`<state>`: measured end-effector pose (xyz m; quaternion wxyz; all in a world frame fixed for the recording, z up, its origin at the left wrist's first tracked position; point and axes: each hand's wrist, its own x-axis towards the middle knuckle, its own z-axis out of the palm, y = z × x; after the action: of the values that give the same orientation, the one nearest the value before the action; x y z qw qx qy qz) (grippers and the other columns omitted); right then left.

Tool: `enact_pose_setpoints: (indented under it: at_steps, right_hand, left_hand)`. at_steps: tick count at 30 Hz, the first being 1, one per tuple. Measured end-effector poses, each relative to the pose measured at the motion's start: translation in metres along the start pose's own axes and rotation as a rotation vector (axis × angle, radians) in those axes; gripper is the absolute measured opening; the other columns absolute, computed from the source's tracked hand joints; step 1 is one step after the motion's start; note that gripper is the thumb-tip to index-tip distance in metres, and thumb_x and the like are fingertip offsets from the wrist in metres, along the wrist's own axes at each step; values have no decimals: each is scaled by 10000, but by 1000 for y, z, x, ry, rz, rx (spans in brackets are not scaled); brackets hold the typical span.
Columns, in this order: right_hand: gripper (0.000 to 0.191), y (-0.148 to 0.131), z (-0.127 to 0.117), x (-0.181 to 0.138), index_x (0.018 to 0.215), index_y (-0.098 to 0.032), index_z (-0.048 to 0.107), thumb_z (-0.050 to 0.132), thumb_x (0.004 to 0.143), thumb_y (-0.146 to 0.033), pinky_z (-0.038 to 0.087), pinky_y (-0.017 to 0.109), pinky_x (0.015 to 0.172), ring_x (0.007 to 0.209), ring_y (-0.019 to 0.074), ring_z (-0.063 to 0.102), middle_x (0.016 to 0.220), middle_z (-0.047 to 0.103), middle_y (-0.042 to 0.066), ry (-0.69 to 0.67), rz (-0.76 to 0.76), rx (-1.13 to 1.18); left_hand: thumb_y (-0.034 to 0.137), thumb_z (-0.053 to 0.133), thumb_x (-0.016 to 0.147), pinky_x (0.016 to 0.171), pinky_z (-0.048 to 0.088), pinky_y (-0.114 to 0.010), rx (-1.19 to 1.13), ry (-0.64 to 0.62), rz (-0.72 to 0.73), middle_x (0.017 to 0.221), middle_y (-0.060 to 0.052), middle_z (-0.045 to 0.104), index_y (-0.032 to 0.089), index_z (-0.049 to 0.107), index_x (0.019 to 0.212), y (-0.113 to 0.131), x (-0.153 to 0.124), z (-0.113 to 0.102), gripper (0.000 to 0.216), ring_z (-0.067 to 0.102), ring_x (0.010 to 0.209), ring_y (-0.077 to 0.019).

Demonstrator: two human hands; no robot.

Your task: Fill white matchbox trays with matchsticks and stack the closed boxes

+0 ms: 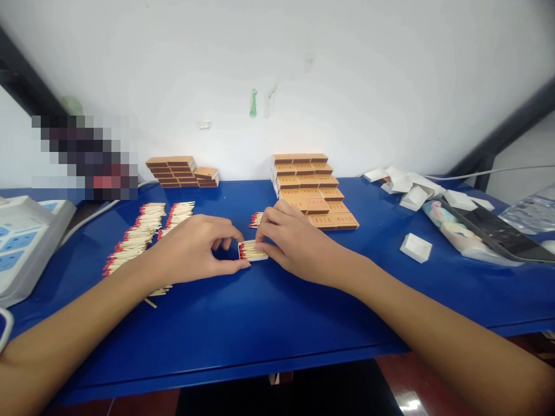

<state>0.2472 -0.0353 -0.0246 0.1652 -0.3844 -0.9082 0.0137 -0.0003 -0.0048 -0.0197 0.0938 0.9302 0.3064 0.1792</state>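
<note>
A small white matchbox tray filled with red-tipped matches lies on the blue table in front of me. My left hand holds the tray's left end between thumb and fingers. At the other end, my right hand has its thumb and fingertips closed on the matches inside the tray, covering that end. A few more matches lie just behind the tray, partly hidden by my right hand. Two long rows of loose matches are spread to the left, partly behind my left hand and forearm.
Stepped stacks of matchboxes stand at the back, with a smaller stack further left. Empty white trays lie on the right beside a phone. A white power strip sits at the left edge of the blue table.
</note>
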Motion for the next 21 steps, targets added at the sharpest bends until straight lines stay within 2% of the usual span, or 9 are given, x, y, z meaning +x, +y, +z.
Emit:
enact_pose_setpoints:
  at_steps: [3,7,11,15,21]
  right_hand:
    - [225,5,0,2,1003,-168,704,508,1089,-237,375,407,911,1027,260,479,1068,644,113,54,27,17]
    - [198,20,4,4,1075,-155,719,536,1073,-229,354,423,910,1063,287,477,1074,662,124,142,161,-96]
    - [107,30,10,4,1020,-176,721,659,1019,-262,345,407,897,1085,291,478,1089,649,111,105,168,-101]
    - [131,27,14,6,953,-173,704,635,1032,-252,347,401,895,1061,280,484,1047,634,105,83,167,-85]
    - [142,25,14,9,970,-164,686,615,1049,-257,354,397,903,1080,284,495,1060,645,113,64,185,-87]
  left_hand:
    - [482,779,886,623,446,-276,-1,2,-2,753,8,678,208,793,974,1,0,0,288,619,655,-134]
    - [488,784,880,617,444,-272,-3,10,-7,753,7,679,211,792,974,1,-1,0,293,612,647,-133]
    - [498,782,881,619,449,-269,7,10,-10,762,1,686,204,793,983,1,-2,-1,311,617,650,-134]
    - [499,777,882,621,449,-271,15,21,-7,757,-1,688,201,797,969,2,-1,-3,312,622,651,-136]
    - [494,777,885,625,457,-271,15,23,6,757,1,692,203,794,969,2,1,-2,304,623,646,-133]
